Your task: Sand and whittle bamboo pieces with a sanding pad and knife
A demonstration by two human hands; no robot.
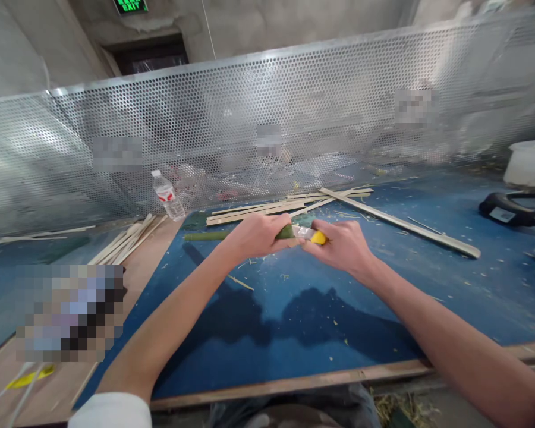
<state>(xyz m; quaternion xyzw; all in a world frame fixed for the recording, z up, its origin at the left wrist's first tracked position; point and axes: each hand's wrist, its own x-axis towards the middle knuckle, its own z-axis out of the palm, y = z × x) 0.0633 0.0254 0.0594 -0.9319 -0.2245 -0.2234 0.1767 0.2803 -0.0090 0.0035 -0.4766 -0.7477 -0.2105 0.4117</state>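
1. Holding a green-skinned bamboo strip [232,236] above the blue surface [294,375], the person works nearer the far edge than the near edge, with the strip's free end pointing left.
2. The left hand [254,235] has its grip clamped around the strip, and the right hand [343,246] has its grip closed on a yellow utility knife [315,236]. The hands nearly meet, and the knife's metal end sits against the strip's green end between them.
3. Bamboo shavings [241,282] lie scattered across the blue top below the hands.
4. Pale bamboo slats [267,209] lie in a loose pile by the far edge, and a long slat [401,223] angles toward the right.
5. A bundle of slats [129,241] rests on a wooden board [154,249] off the left edge.
6. A plastic water bottle [168,195] stands near the far-left corner; its red label is unreadable.
7. A perforated metal panel [249,119] rises behind, and a green exit sign [131,6] above it reads "EXIT". No brand shows on the knife.
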